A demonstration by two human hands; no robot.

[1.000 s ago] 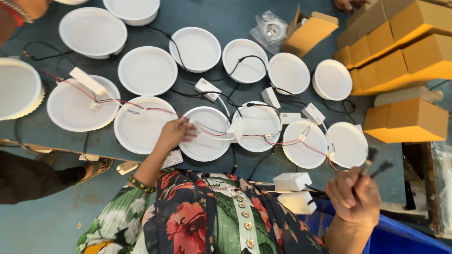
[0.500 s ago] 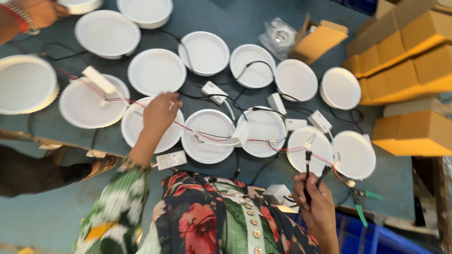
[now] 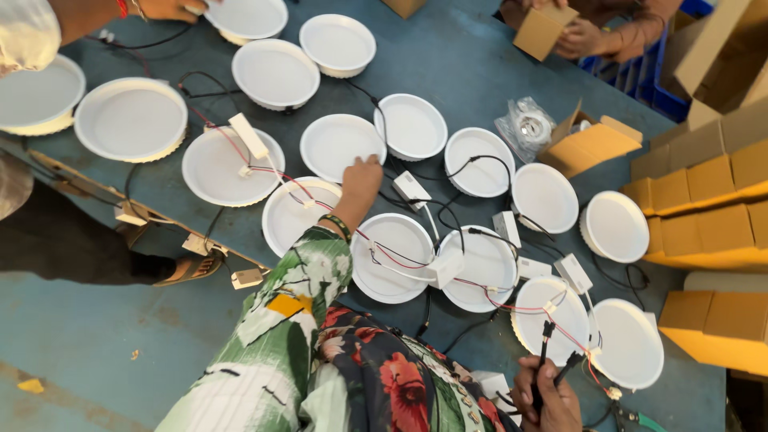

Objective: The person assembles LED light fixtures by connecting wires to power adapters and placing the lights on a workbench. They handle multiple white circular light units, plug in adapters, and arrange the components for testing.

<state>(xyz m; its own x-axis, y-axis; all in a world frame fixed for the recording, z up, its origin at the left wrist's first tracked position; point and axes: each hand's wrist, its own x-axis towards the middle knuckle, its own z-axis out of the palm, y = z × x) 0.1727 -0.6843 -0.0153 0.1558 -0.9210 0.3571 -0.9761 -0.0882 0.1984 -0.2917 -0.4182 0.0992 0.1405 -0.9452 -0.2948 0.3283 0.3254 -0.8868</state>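
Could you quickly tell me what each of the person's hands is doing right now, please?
Left hand: reaching out, fingers resting on a round white lamp; holding nothing that shows.
Right hand: closed around black probes pointing up at another lamp.

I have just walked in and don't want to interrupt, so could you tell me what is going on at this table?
A person in a floral top leans over a blue table covered with round white light fittings wired to small white driver boxes. Their left hand rests at the edge of one white fitting, and their right hand holds two black test probes near another wired fitting. Other people's hands work at the far edge.
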